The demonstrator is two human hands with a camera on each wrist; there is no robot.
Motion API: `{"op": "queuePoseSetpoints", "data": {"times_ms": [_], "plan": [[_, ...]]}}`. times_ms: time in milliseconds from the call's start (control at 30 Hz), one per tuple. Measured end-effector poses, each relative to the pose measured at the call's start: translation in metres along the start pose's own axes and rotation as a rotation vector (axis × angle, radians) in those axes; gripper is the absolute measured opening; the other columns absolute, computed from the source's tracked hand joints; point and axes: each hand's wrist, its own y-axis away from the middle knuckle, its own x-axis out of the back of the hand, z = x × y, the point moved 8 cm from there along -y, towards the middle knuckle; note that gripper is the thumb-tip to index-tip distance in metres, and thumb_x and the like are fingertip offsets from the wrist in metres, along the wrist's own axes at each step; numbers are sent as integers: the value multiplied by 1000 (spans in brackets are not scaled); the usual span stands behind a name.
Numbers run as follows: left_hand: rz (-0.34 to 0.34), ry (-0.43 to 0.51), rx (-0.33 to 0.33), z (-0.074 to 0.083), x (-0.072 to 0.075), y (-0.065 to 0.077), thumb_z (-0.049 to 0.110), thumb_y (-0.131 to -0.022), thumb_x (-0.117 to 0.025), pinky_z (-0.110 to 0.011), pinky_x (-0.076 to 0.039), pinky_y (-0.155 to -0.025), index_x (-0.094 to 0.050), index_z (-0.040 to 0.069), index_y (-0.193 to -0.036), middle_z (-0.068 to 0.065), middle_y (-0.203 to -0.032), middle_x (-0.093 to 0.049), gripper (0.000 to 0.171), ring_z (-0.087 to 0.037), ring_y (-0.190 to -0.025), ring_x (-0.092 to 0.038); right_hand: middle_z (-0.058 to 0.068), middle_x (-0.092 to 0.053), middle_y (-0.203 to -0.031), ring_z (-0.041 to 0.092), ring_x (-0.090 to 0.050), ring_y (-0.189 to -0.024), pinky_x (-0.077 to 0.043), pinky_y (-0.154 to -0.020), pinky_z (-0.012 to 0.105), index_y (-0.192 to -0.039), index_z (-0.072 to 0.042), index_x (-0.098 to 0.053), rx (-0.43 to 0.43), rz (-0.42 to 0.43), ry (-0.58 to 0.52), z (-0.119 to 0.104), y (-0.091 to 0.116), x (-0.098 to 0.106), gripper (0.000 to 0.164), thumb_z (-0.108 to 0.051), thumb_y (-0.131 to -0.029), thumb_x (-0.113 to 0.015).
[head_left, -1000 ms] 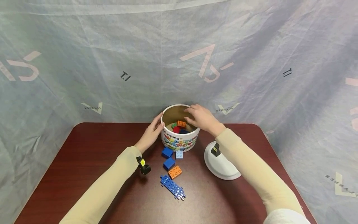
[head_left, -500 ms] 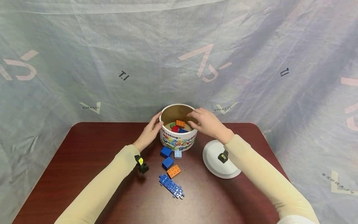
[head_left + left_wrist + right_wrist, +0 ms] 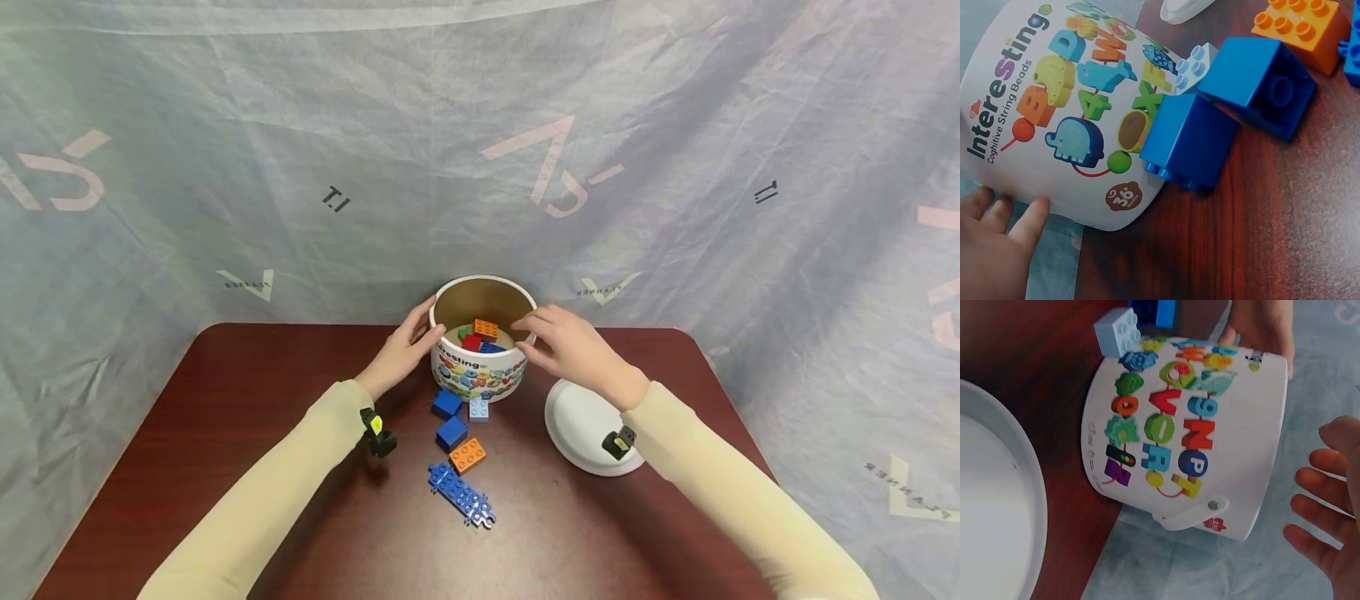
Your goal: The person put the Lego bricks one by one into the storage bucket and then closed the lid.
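Note:
A white bucket (image 3: 480, 375) with printed letters and pictures stands near the back of the table. My left hand (image 3: 393, 354) rests against its left side, fingers extended along the wall and thumb near the front rim. My right hand (image 3: 573, 346) is at the right rim with fingers loosely bent; in the right wrist view these fingers (image 3: 1319, 512) hold nothing. Inside the bucket lie an orange brick (image 3: 486, 330), a red brick (image 3: 471, 342), a blue piece (image 3: 491, 347) and a partly hidden green piece (image 3: 463, 333).
Before the bucket lie a blue brick (image 3: 447, 403), a light blue brick (image 3: 478, 409), another blue brick (image 3: 452, 432), an orange brick (image 3: 467, 455) and a long blue studded base (image 3: 461, 496). A white lid (image 3: 581, 425) is under the right forearm. A grey curtain (image 3: 420, 167) hangs behind the table.
My right hand has drawn back from over the bucket's inside to its right rim, moving right and nearer to me. The left hand stays on the bucket's side; the bricks have not moved.

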Motion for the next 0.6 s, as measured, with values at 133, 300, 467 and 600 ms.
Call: {"op": "queuePoseSetpoints", "data": {"times_ms": [133, 300, 467, 600], "plan": [[-4, 9, 2, -2, 1, 0, 44, -107, -58, -44, -29, -125, -22, 30, -168, -8, -170, -28, 72, -25, -156, -28, 6, -72, -113, 22, -64, -98, -58, -78, 37, -119, -7, -74, 29, 6, -9, -9, 8, -2, 26, -20, -97, -75], [-14, 12, 10, -3, -2, 3, 44, -107, -57, -44, -29, -125, -21, 32, -167, -6, -171, -25, 71, -24, -157, -27, 5, -71, -113, 21, -64, -98, -58, -79, 38, -119, -7, -74, 54, 20, -10, -22, 22, -5, 28, -20, -94, -78], [-9, 19, -1, 1, -2, 5, 41, -108, -56, -44, -28, -125, -21, 35, -167, -3, -172, -23, 69, -23, -157, -27, 7, -72, -114, 23, -65, -102, -59, -84, 40, -118, -6, -75, 78, 47, -27, -38, 32, -9, 31, -19, -90, -81], [-15, 34, 24, 0, -4, 12, 36, -109, -56, -45, -27, -126, -19, 33, -168, -4, -173, -21, 69, -23, -158, -25, 7, -72, -113, 22, -65, -103, -59, -86, 38, -119, -6, -74, 97, 27, -57, -52, 44, -18, 32, -25, -94, -79]]}}
